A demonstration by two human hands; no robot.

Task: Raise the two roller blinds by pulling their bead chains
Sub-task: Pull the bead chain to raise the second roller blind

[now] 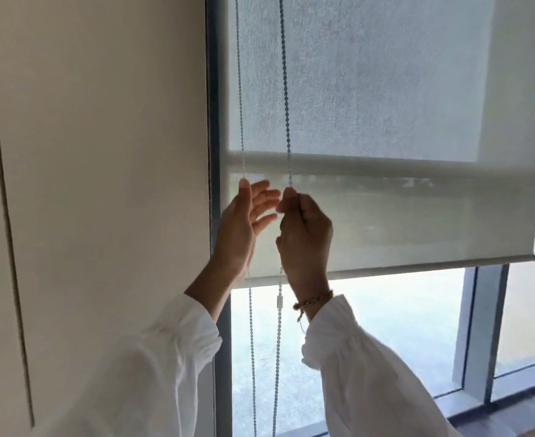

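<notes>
Roller blind (386,121): pale translucent fabric over the window, filling the upper centre and right of the frame. Its bottom bar (417,265) runs slightly tilted across mid-frame, with bare glass showing below it.
Second blind: a darker fabric layer with its own lower edge shows behind the first, ending higher up; whether it is a separate blind cannot be told.
Bead chain (286,99): two strands hang in front of the blind near its left edge, running from the top of the frame to the bottom. A small white connector (280,301) sits on the right strand, just below the bottom bar.
Right hand (305,234): centre of frame, fingers curled closed, thumb and forefinger pinched on the right strand. A braided bracelet (313,300) circles the wrist.
Left hand (244,225): just left of the right hand, palm open and fingers spread, fingertip touching or very close to the left strand; no grip on it.
Sleeves (370,373): loose white, both arms rising from the lower frame.
Wall (102,152): plain cream panel, left half of the frame.
Window frame (215,121): dark upright between wall and blind.
</notes>
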